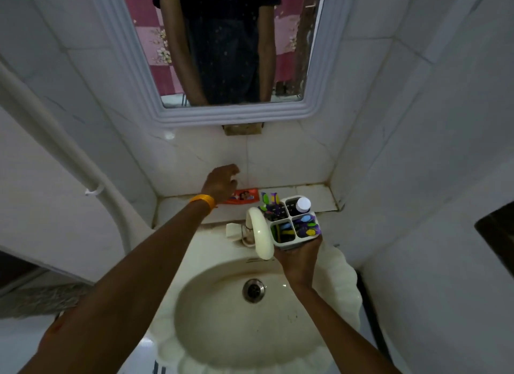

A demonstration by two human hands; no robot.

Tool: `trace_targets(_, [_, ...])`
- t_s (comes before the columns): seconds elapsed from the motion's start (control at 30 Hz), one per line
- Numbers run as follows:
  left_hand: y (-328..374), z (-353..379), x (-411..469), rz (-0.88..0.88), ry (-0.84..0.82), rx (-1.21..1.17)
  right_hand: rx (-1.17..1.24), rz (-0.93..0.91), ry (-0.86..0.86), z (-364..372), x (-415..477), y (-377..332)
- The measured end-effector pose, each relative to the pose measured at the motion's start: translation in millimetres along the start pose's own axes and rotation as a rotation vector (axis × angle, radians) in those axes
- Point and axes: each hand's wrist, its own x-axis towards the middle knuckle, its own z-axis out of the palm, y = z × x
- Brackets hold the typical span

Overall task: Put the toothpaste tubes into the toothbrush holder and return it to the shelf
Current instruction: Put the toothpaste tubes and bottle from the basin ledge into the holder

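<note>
A white toothbrush holder (281,241) with four compartments is held from below by my right hand (299,258), above the basin's back rim. Colourful brushes fill three compartments; a white-capped tube (303,204) stands in the far right one. An orange-red toothpaste tube (244,196) lies flat on the tiled shelf (314,195), with a second, purple and green pack (269,197) just to its right. My left hand (221,183), with an orange band at the wrist, hovers over the left end of the orange tube, fingers spread and holding nothing.
A cream tap (260,236) arches over the basin (250,332) right beside the holder's left side. A framed mirror (230,114) hangs on the wall above the shelf. Tiled walls close in on both sides. A white pipe (64,156) runs down the left wall.
</note>
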Motion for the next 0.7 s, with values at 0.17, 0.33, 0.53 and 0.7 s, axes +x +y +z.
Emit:
trace_targets(0.17, [-48,12,3,-0.158,-0.235,0.197,0.011,-0.01,0.005,1,-2,1])
trace_targets(0.33, [-69,35,2,-0.128,-0.225,0.422,-0.04,0.006,0.005,-1,-4,1])
trace_targets(0.53, [-77,55,-7,-0.101,-0.198,0.554,-0.032,0.023,0.019,0,-6,-7])
trace_targets(0.7, [-68,37,-20,-0.081,-0.101,0.243,-0.03,-0.011,0.023,0,-6,-11])
